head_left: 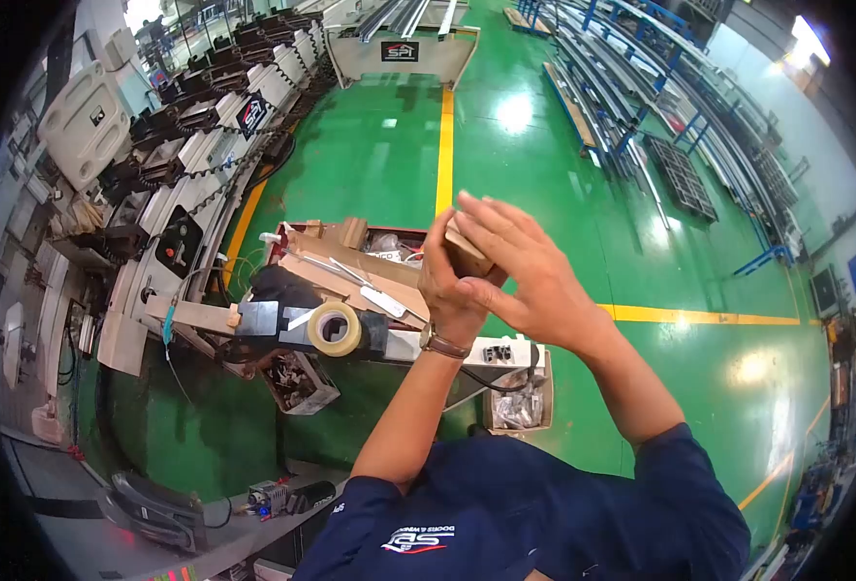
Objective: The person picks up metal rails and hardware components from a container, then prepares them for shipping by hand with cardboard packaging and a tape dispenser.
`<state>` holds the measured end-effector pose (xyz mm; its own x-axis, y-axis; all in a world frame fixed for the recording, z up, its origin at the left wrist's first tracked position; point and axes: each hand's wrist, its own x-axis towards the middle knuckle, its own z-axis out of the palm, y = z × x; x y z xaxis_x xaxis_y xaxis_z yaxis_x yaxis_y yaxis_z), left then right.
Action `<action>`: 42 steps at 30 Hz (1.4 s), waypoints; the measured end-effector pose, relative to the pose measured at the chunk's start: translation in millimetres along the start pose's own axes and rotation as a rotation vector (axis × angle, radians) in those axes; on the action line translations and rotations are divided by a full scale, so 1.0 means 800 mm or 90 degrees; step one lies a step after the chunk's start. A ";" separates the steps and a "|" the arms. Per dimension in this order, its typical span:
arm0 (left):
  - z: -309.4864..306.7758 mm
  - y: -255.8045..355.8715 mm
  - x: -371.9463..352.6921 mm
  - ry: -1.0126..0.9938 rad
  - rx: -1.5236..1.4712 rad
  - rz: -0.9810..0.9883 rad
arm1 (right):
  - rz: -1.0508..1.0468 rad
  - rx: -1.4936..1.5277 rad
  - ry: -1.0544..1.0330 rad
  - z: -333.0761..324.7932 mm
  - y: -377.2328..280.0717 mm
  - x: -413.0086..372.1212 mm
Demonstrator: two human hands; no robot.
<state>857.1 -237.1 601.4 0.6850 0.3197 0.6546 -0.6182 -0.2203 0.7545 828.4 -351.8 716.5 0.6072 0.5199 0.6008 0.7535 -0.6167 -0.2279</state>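
A small brown block (466,254), apparently wood, sits between my two hands above the machine arm. My left hand (447,290), with a watch on its wrist, is wrapped round the block from the left. My right hand (534,276) lies against the block's right side with fingers stretched out, partly hiding it. Below and left of my hands, a roll of clear tape (335,329) rests on the black-covered arm. Behind the tape, a red-edged tray (278,254) carries cardboard pieces, thin metal tools and a white-handled item (382,301).
A long machine bed (210,145) with cables runs up the left. Metal profiles (592,107) lie on blue racks at the right. An open box of bagged parts (520,407) and another bin (297,382) stand on the green floor under the arm.
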 end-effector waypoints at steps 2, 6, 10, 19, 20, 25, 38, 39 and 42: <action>0.006 -0.019 -0.009 0.000 0.038 -0.018 | 0.001 -0.032 0.060 -0.006 0.005 0.002; 0.000 -0.021 -0.019 -0.037 0.067 -0.054 | 0.009 0.005 -0.096 -0.007 0.007 -0.006; -0.008 -0.018 -0.020 -0.053 0.014 -0.085 | -0.021 -0.089 -0.065 -0.005 0.013 -0.010; -0.025 -0.043 -0.055 -0.093 -0.015 -0.160 | 0.273 0.585 -0.071 0.042 0.039 -0.047; -0.029 -0.045 -0.060 -0.098 -0.048 -0.179 | 0.261 0.554 -0.079 0.047 0.042 -0.048; -0.052 -0.088 -0.077 -0.201 -0.014 -0.156 | 0.172 0.421 -0.080 0.079 0.051 -0.045; -0.066 -0.082 -0.065 -0.040 0.003 -0.066 | 0.100 0.339 -0.014 0.097 0.029 -0.022; -0.073 -0.067 -0.051 -0.069 -0.054 -0.086 | 0.106 0.389 0.007 0.095 0.033 -0.020; -0.088 -0.011 -0.015 -0.270 -0.098 -0.177 | 0.153 0.662 0.105 0.108 0.046 -0.015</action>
<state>827.3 -174.3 583.5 0.9072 -0.0618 0.4162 -0.4186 -0.0328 0.9076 870.6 -329.2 634.9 0.7852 0.3179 0.5314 0.5107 0.1530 -0.8461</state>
